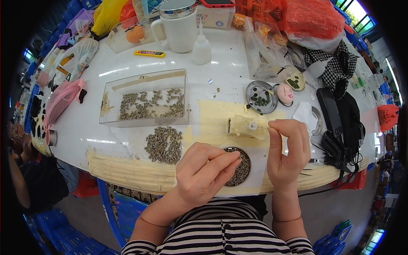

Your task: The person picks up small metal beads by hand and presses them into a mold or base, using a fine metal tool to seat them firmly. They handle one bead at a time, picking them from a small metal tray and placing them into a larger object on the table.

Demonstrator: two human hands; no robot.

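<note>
The left hand (204, 172) hovers over a small round dish (240, 168) of dark beads at the table's near edge, its thumb and forefinger pinched together; whatever sits between the fingertips is too small to make out, so I cannot tell whether it holds a bead. The right hand (288, 149) is just to the right of the dish, fingers curled and thumb pressed to forefinger on a thin needle or wire (260, 126) that runs left toward a small white ring (253, 125). The ring lies on a pale yellow block (246, 127) set on the taped patch of the table (221, 76), just beyond both hands. Left of the dish a loose heap of beads (164, 144) lies on the tabletop, and behind it stands a clear shallow box (144, 98) with more beads spread over its floor. Farther back are a white mug (178, 24), a small squeeze bottle (201, 46) just right of it and a yellow cutter (149, 53) to the left. To the right of the block sit a round tin lid (261, 97) with a few dark bits, a pink egg-shaped piece (284, 94) and — nearer the edge — a black pouch (335, 114) with cords trailing. A pink handheld fan (61, 102) lies at the far left, well apart from the hands. Bags and clear packets crowd the back of the table.
</note>
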